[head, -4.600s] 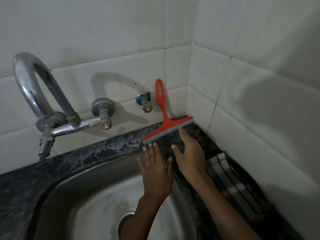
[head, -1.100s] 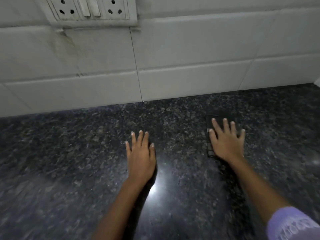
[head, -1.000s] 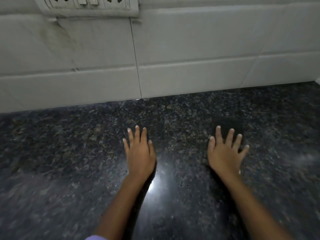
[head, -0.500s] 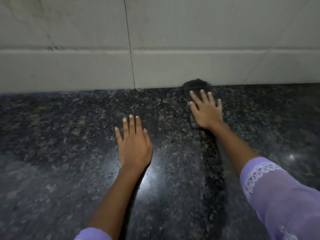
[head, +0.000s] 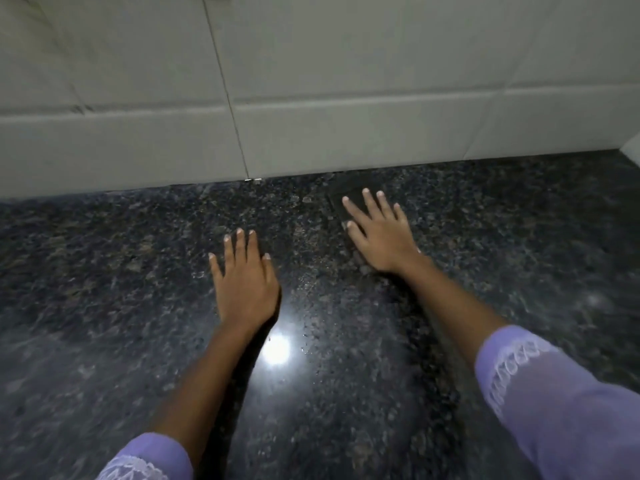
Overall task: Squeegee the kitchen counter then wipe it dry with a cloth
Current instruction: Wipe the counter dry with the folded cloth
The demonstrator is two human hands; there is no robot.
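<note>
Wiping stage by the look of it; right hand [head: 381, 233] flat, fingers straight, pressing dark cloth [head: 341, 199] onto counter [head: 138, 289] near wall tiles [head: 346, 126]; left hand [head: 244, 278] spread flat, holding nothing, probably just for balance; squeegee nowhere visible.

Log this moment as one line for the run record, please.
phase: cloth wiping | right hand: flat on dark cloth near wall | left hand: flat on counter | squeegee: not in view
</note>
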